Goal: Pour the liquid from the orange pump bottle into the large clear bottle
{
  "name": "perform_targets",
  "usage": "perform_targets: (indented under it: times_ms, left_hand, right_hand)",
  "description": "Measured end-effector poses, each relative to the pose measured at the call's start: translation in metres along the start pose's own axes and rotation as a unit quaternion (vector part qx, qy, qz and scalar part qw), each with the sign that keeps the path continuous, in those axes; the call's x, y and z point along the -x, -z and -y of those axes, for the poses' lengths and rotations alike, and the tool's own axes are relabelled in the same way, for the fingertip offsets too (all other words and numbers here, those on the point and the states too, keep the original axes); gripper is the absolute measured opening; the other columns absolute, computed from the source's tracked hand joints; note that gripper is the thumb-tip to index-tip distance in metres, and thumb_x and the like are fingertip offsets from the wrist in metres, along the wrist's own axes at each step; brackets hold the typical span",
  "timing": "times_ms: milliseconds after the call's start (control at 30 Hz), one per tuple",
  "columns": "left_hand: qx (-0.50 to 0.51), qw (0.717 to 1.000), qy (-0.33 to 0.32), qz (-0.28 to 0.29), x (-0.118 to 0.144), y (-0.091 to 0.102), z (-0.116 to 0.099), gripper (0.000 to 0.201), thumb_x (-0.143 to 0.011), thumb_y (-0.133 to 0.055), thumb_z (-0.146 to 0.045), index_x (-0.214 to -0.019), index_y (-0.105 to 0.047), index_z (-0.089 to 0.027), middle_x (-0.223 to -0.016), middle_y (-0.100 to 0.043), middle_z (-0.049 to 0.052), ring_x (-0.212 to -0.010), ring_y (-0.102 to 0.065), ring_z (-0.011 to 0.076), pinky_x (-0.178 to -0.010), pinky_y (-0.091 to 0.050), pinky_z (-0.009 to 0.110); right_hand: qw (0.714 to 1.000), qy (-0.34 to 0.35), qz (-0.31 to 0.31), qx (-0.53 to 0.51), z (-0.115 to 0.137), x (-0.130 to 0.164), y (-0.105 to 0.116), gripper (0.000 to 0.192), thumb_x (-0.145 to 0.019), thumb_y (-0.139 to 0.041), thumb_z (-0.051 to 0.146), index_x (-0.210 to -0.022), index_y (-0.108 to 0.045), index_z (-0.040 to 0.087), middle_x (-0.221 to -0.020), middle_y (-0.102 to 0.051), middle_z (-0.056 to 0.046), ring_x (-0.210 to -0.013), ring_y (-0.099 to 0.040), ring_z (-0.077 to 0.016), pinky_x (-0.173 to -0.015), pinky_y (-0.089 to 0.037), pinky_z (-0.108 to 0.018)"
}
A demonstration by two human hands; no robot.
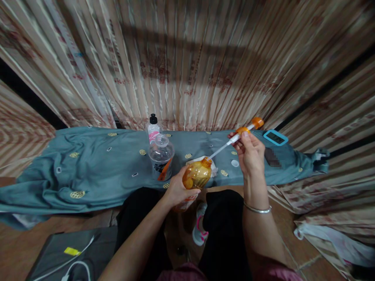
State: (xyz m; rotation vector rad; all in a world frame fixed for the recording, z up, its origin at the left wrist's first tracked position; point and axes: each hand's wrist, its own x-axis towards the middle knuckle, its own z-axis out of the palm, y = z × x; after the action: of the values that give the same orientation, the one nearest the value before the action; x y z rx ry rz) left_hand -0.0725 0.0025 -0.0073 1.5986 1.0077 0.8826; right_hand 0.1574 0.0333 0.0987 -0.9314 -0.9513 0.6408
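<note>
My left hand (177,190) grips an orange see-through bottle (197,175) from the side, holding it upright over my lap. My right hand (250,151) pinches the orange pump head (249,127) and holds it up and to the right; its white dip tube (222,148) slants down to the bottle's open mouth. A silver bangle sits on my right wrist.
A teal cloth (96,168) covers a low surface in front of me. On it stand a clear lidded container (161,156), a small black-capped bottle (153,128), a white cap (234,163) and a blue digital device (275,137). Striped curtains hang behind. A grey case with cables (70,255) lies lower left.
</note>
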Motion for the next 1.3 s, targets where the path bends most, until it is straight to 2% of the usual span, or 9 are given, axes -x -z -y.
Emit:
perform_targets:
  times_ms: [67, 200, 367, 500, 633, 767, 900, 1133, 1300]
  left_hand:
    - [0.001, 1.0, -0.002, -0.006, 0.0, 0.0, 0.0, 0.086, -0.06, -0.088, -0.024, -0.139, -0.054, -0.021, -0.133, -0.07, 0.009, -0.124, -0.067, 0.0305, -0.113, -0.049, 0.044]
    - [-0.026, 1.0, 0.002, 0.005, 0.0, 0.0, -0.003, 0.084, -0.059, -0.088, -0.022, -0.137, -0.056, -0.023, -0.13, -0.072, 0.006, -0.12, -0.069, 0.0302, -0.111, -0.051, 0.043]
    - [-0.026, 1.0, 0.008, 0.004, 0.0, 0.001, -0.005, 0.083, -0.059, -0.088, -0.024, -0.136, -0.056, -0.023, -0.125, -0.074, 0.006, -0.116, -0.07, 0.03, -0.107, -0.053, 0.043]
    - [-0.018, 1.0, 0.012, -0.001, 0.0, 0.001, -0.003, 0.084, -0.058, -0.089, -0.023, -0.136, -0.057, -0.022, -0.126, -0.074, 0.006, -0.118, -0.069, 0.0305, -0.108, -0.053, 0.043]
    - [0.024, 1.0, 0.003, -0.019, -0.001, 0.001, 0.0, 0.087, -0.06, -0.089, -0.025, -0.138, -0.053, -0.019, -0.132, -0.071, 0.01, -0.122, -0.067, 0.0301, -0.112, -0.05, 0.044]
    - [0.048, 0.998, -0.001, -0.028, -0.002, 0.002, 0.002, 0.088, -0.06, -0.09, -0.026, -0.139, -0.052, -0.02, -0.134, -0.07, 0.01, -0.122, -0.068, 0.0293, -0.112, -0.05, 0.044]
    - [0.037, 0.999, -0.004, -0.029, -0.003, 0.001, 0.0, 0.088, -0.06, -0.089, -0.027, -0.139, -0.052, -0.018, -0.132, -0.07, 0.011, -0.123, -0.067, 0.03, -0.112, -0.05, 0.045]
    - [0.005, 0.999, -0.026, -0.041, -0.004, -0.001, -0.003, 0.083, -0.059, -0.088, -0.025, -0.135, -0.056, -0.018, -0.13, -0.072, 0.011, -0.119, -0.069, 0.0307, -0.11, -0.052, 0.046]
    - [-0.008, 0.997, -0.036, -0.062, -0.006, 0.004, 0.002, 0.083, -0.059, -0.088, -0.026, -0.135, -0.056, -0.018, -0.131, -0.071, 0.012, -0.123, -0.067, 0.0326, -0.113, -0.05, 0.049]
  right_hand:
    - [1.0, 0.002, -0.006, -0.005, 0.002, 0.0, 0.002, 0.036, -0.071, -0.085, 0.057, -0.084, -0.074, 0.025, -0.077, -0.078, 0.005, -0.07, -0.07, -0.0119, -0.071, -0.055, -0.026]
    - [0.999, 0.0, 0.039, 0.038, 0.01, 0.005, -0.003, 0.032, -0.07, -0.088, 0.052, -0.084, -0.078, 0.025, -0.075, -0.077, 0.004, -0.069, -0.067, -0.0107, -0.07, -0.051, -0.022]
    - [0.998, -0.007, 0.058, 0.038, 0.009, 0.007, -0.01, 0.038, -0.072, -0.085, 0.057, -0.087, -0.077, 0.024, -0.082, -0.078, 0.002, -0.075, -0.07, -0.0131, -0.075, -0.053, -0.026]
    - [0.999, 0.0, 0.018, 0.035, -0.004, 0.001, -0.005, 0.035, -0.075, -0.086, 0.049, -0.087, -0.075, 0.018, -0.075, -0.074, 0.003, -0.066, -0.066, -0.011, -0.066, -0.052, -0.025]
    - [0.999, -0.007, -0.042, -0.014, -0.012, -0.008, 0.007, 0.029, -0.083, -0.081, 0.044, -0.085, -0.071, 0.017, -0.074, -0.074, 0.002, -0.064, -0.067, -0.0107, -0.056, -0.051, -0.023]
    - [0.993, -0.01, -0.105, -0.058, -0.007, -0.018, 0.019, 0.023, -0.09, -0.074, 0.035, -0.078, -0.069, 0.016, -0.073, -0.073, 0.001, -0.067, -0.069, -0.0108, -0.056, -0.053, -0.021]
    - [0.985, -0.021, -0.152, -0.082, 0.004, -0.026, 0.03, 0.025, -0.099, -0.062, 0.027, -0.078, -0.068, 0.015, -0.07, -0.072, 0.001, -0.064, -0.069, -0.0104, -0.054, -0.053, -0.02]
    - [0.966, -0.066, -0.223, -0.111, 0.012, -0.03, 0.053, 0.026, -0.103, -0.057, 0.03, -0.085, -0.066, 0.014, -0.077, -0.071, 0.0, -0.066, -0.069, -0.0104, -0.057, -0.056, -0.022]
    - [0.95, -0.099, -0.264, -0.137, 0.008, -0.035, 0.079, 0.026, -0.102, -0.058, 0.035, -0.089, -0.065, 0.015, -0.084, -0.07, 0.0, -0.068, -0.067, -0.0105, -0.056, -0.055, -0.022]
